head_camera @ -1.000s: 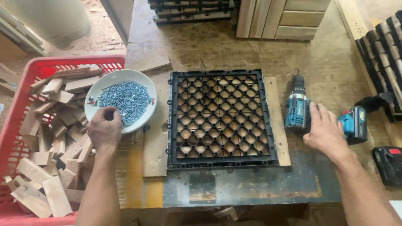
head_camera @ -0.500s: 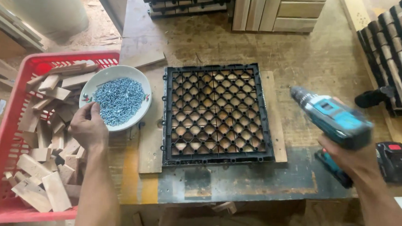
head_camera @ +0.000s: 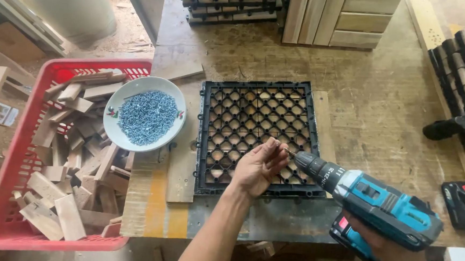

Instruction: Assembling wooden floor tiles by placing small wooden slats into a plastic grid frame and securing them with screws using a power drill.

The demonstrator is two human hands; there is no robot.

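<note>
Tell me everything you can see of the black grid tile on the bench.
The black grid tile looks like moulded plastic: square, with a lattice of rounded openings and small tabs along its rim. It lies flat on the wooden workbench, over wooden slats that stick out at its left and right edges. The left hand is over its lower right part, at the drill's tip.

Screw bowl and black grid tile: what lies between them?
In the head view, only a light wooden slat under the black grid tile fills the gap beside the screw bowl; the bowl's rim overlaps its edge.
</note>
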